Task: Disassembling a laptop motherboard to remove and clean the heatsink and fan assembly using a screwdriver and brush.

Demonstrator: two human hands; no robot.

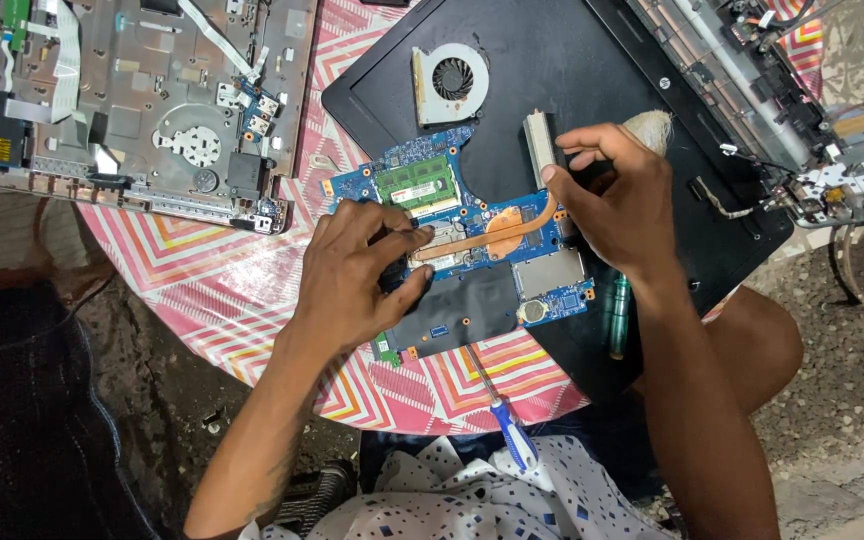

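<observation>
Pinning blue motherboard (472,235) | left hand (352,275) fingers spread on it | right hand (617,205) fingers apparently pinching brush (649,127)

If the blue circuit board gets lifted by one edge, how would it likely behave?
The board looks thin and flat, so probably stiff but slightly bendable. The copper pipe and memory stick on it suggest uneven weight. Exposed parts look fragile.

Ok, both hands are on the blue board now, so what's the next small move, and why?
Probably brush along the heatsink fins. The right hand holds a pale-bristled brush right beside them, at the end of the copper heat pipe, while the left hand pins the motherboard on the black laptop cover, so it looks steadied for that stroke.
</observation>
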